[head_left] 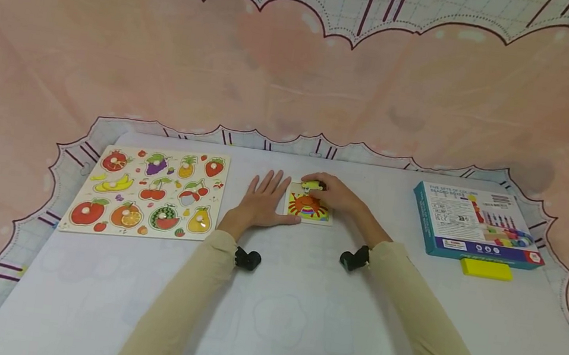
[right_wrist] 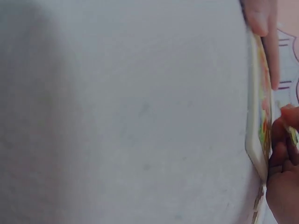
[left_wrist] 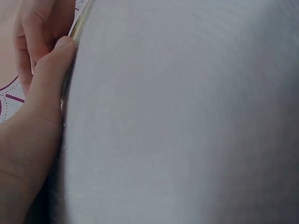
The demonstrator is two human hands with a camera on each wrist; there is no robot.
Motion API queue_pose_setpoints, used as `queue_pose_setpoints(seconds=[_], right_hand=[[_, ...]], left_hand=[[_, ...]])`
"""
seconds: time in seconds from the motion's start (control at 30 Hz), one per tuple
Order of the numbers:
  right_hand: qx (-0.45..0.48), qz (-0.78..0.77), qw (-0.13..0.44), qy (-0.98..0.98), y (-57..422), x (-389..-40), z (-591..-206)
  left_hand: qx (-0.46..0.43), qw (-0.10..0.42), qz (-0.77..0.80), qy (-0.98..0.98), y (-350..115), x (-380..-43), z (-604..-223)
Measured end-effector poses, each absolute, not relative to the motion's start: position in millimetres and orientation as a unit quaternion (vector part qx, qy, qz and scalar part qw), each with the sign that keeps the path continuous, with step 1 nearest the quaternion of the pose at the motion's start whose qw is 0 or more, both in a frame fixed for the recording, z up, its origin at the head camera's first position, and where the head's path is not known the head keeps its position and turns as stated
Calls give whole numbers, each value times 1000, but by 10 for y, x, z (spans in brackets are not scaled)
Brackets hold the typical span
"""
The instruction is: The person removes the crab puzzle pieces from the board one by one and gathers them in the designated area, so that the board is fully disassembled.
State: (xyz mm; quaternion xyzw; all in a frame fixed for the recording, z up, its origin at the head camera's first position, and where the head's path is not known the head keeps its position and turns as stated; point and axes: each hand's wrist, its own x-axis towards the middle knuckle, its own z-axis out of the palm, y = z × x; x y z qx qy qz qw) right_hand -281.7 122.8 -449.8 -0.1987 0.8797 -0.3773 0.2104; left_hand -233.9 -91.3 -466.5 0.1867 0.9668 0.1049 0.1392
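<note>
A small square puzzle board [head_left: 306, 219] with an orange crab picture lies near the table's far side. My left hand [head_left: 260, 205] is spread flat on its left, the thumb reaching the board's lower left corner. At the board's top edge, my right hand [head_left: 337, 195] pinches a small yellow-green puzzle piece [head_left: 309, 185]. In the right wrist view, this puzzle piece [right_wrist: 293, 135] shows between curled fingers, raised above the thick board [right_wrist: 252, 102]. The left wrist view shows my left thumb [left_wrist: 58, 56] along the board's edge.
Left of my hands lies a large fruit peg puzzle [head_left: 153, 193] with fruit pieces seated in it. A blue and white boxed set [head_left: 478, 224] lies at the right, with a yellow block [head_left: 486, 269] against its front edge. The white table [head_left: 277, 314] has a scalloped-print cloth behind it.
</note>
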Motion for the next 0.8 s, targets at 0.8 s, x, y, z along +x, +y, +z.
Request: queue_pose_setpoints(seconds=[0.8], right_hand=[[-62,-403,168,898,2229,-2735,-4481]], left_hand=[[186,139,112,966,-911,-2328,-4668]])
